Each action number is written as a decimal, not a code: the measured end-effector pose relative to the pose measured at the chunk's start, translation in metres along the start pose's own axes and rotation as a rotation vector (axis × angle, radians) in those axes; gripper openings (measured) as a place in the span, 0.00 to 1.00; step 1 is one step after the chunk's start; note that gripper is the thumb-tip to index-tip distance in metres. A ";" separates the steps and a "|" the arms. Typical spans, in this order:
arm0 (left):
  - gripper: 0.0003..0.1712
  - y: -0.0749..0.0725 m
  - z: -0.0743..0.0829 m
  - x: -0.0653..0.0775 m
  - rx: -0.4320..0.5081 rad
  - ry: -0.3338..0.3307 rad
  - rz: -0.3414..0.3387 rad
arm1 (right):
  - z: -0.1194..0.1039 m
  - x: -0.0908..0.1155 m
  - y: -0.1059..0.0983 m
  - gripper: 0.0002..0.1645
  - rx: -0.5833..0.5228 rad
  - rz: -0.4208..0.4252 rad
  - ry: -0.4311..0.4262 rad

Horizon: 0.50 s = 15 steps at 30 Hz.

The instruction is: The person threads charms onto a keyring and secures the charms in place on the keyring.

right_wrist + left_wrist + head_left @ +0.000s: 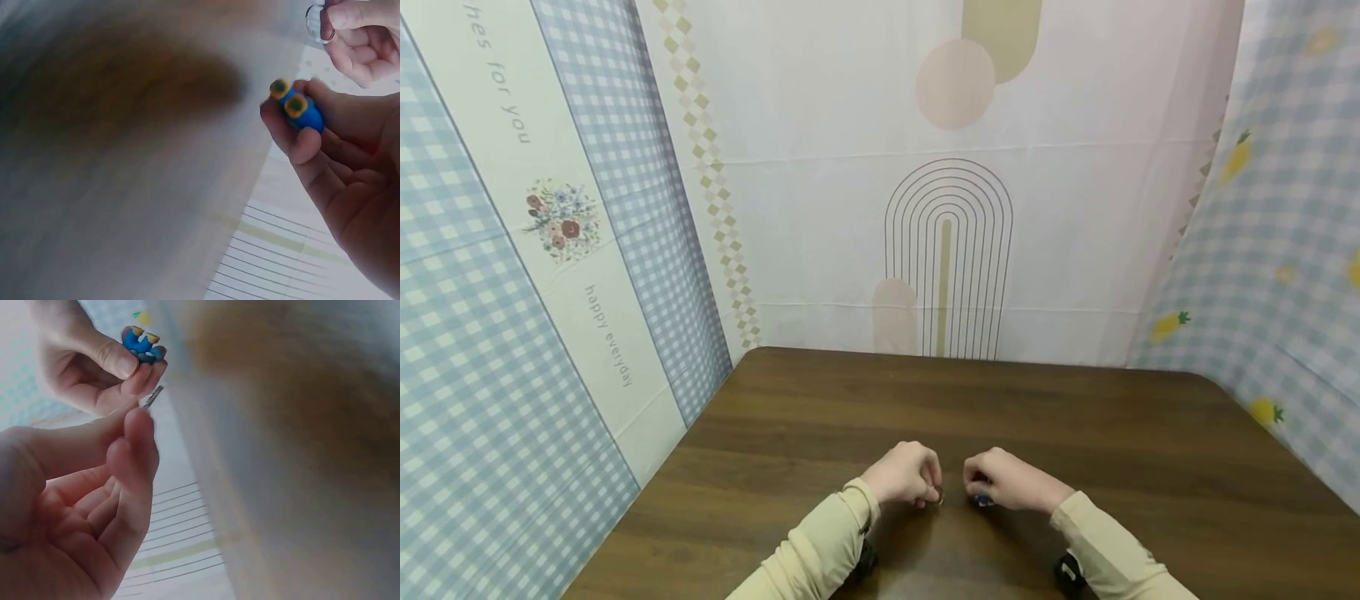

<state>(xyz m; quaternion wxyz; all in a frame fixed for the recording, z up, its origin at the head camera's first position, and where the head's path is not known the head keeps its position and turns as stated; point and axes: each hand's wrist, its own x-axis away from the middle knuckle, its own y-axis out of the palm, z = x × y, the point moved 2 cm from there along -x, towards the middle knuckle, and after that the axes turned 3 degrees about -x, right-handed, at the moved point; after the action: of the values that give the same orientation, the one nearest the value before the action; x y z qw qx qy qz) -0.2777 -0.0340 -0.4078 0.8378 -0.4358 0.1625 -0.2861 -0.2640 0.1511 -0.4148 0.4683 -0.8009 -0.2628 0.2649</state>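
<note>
Low over the table's middle, my left hand (904,473) pinches a thin silver metal ring (308,24) between thumb and fingertips. Edge-on in the left wrist view, the ring (154,396) shows as a short metal strip. A short distance to its right, my right hand (1013,481) grips a small blue piece (314,117) with two round, yellow-rimmed ends that have dark centres. Thumb and fingers cover part of this piece, so its exact kind is unclear. The two hands are apart, and the ring and the blue piece do not touch.
Both hands work above a dark brown wooden table (820,400) with rounded far corners. A pale printed cloth (820,233) hangs behind it. Blue checked cloth (467,333) hangs on the left, and pineapple-printed cloth (1300,292) on the right. Black straps sit at both wrists.
</note>
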 end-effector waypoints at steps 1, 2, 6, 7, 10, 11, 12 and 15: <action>0.07 -0.003 0.001 -0.001 0.020 0.009 0.016 | -0.001 0.000 -0.003 0.10 -0.021 0.020 0.001; 0.07 -0.006 0.002 -0.001 0.032 0.021 0.034 | -0.001 -0.001 -0.007 0.09 -0.043 0.042 0.011; 0.03 -0.020 0.009 -0.002 0.087 0.054 0.110 | -0.008 -0.003 -0.023 0.06 -0.109 0.187 0.047; 0.02 -0.024 0.011 -0.002 0.103 0.063 0.131 | -0.010 -0.003 -0.027 0.05 -0.119 0.227 0.060; 0.02 -0.035 0.017 -0.001 0.179 0.081 0.196 | -0.018 -0.004 -0.037 0.03 -0.170 0.349 0.094; 0.02 -0.039 0.019 -0.001 0.205 0.083 0.217 | -0.021 -0.004 -0.040 0.03 -0.195 0.383 0.105; 0.02 -0.042 0.020 -0.001 0.224 0.082 0.235 | -0.024 -0.004 -0.042 0.02 -0.212 0.416 0.108; 0.03 -0.050 0.025 -0.001 0.295 0.080 0.269 | -0.031 -0.004 -0.047 0.02 -0.291 0.504 0.108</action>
<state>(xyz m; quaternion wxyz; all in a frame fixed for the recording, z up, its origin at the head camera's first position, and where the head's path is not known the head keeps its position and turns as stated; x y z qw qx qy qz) -0.2828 -0.0402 -0.3526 0.9161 -0.2707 0.2088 -0.2096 -0.2538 0.1497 -0.3590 0.2813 -0.9125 -0.0656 0.2896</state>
